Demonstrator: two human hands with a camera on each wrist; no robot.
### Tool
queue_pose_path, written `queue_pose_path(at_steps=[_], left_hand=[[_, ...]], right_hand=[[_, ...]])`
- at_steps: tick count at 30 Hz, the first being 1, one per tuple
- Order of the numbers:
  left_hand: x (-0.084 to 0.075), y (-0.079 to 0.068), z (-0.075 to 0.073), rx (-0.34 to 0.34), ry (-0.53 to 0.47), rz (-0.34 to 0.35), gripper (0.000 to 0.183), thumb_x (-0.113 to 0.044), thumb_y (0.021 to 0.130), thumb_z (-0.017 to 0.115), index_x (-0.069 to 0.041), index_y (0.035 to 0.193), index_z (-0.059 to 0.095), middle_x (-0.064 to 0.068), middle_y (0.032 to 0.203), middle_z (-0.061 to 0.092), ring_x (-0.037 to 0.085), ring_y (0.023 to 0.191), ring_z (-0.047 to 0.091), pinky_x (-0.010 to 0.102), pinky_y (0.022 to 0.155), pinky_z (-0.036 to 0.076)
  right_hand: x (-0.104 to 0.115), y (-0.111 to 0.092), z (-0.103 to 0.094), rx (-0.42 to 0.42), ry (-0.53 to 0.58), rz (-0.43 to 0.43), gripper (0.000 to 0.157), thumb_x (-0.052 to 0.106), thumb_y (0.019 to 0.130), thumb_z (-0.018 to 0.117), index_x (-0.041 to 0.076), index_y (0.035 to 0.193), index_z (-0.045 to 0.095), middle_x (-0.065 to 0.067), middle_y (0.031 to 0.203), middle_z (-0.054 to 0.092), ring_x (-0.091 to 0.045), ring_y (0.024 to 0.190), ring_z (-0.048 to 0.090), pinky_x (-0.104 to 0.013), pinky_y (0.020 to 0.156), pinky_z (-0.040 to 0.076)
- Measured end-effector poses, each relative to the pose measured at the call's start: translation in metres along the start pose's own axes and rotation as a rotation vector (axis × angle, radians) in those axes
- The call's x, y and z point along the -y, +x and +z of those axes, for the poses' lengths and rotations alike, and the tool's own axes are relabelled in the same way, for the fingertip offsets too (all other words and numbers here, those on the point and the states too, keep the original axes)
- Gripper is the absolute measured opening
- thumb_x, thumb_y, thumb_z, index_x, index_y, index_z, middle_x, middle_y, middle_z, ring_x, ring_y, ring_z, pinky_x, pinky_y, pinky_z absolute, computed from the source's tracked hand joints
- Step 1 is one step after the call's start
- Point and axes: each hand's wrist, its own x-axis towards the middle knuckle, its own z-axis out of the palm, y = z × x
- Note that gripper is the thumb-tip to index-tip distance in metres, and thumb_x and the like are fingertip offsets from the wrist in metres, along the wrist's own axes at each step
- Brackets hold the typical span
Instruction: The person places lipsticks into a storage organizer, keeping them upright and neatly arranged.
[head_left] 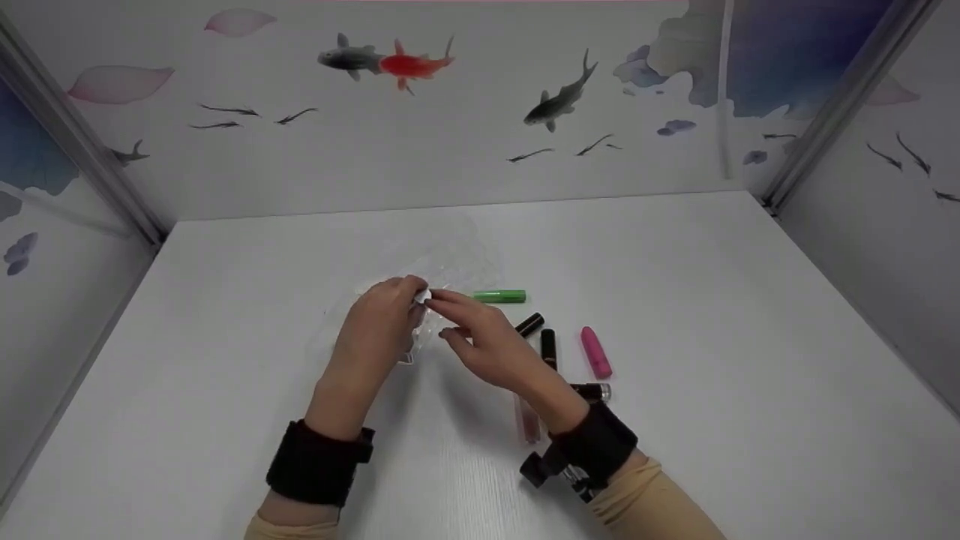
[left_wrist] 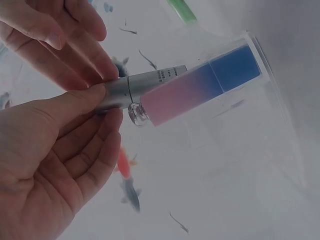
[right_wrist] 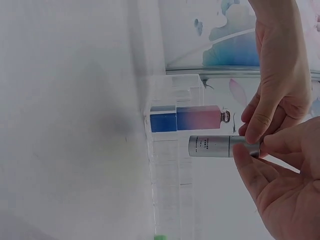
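My left hand (head_left: 379,319) pinches a silver lipstick tube (left_wrist: 116,92) with small dark print between thumb and fingers. The fingertips of my right hand (head_left: 491,337) touch the tube's near end, and its thumb stands apart. Beside and partly behind the tube, a pink-to-blue lip gloss tube (right_wrist: 199,118) with a clear knob stands in a transparent compartmented organizer (right_wrist: 172,195). In the head view, the hands hide most of the silver tube and the gloss.
Right of the hands lie a green tube (head_left: 501,296), a pink tube (head_left: 596,352), black tubes (head_left: 548,346) and a clear tube with reddish contents (head_left: 529,424), partly under the right forearm. The white table (head_left: 712,315) meets printed panels at back and sides.
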Motion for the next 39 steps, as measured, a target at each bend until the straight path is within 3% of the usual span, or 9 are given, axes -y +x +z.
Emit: queue_pose_path(at_steps=[9, 39], left_hand=[[0.0022, 0.0005, 0.0022, 0.062, 0.021, -0.038, 0.018, -0.003, 0.091, 0.07, -0.002, 0.109, 0.066, 0.014, 0.098, 0.069, 0.026, 0.087, 0.07, 0.037, 0.075, 0.059], [0.0073, -0.0012, 0.0031, 0.042, 0.054, -0.05, 0.011, -0.007, 0.094, 0.068, -0.001, 0.104, 0.068, 0.015, 0.093, 0.07, 0.031, 0.078, 0.072, 0.04, 0.07, 0.059]], right_hand=[[-0.0029, 0.0025, 0.0023, 0.043, -0.037, 0.014, 0.045, -0.001, 0.099, 0.051, 0.003, 0.143, 0.053, -0.015, 0.152, 0.049, -0.027, 0.138, 0.051, -0.038, 0.098, 0.055], [-0.0059, 0.0021, 0.0066, 0.142, -0.049, -0.029, 0.055, -0.005, 0.096, 0.046, 0.001, 0.151, 0.04, -0.016, 0.16, 0.036, -0.028, 0.147, 0.04, -0.036, 0.1, 0.054]])
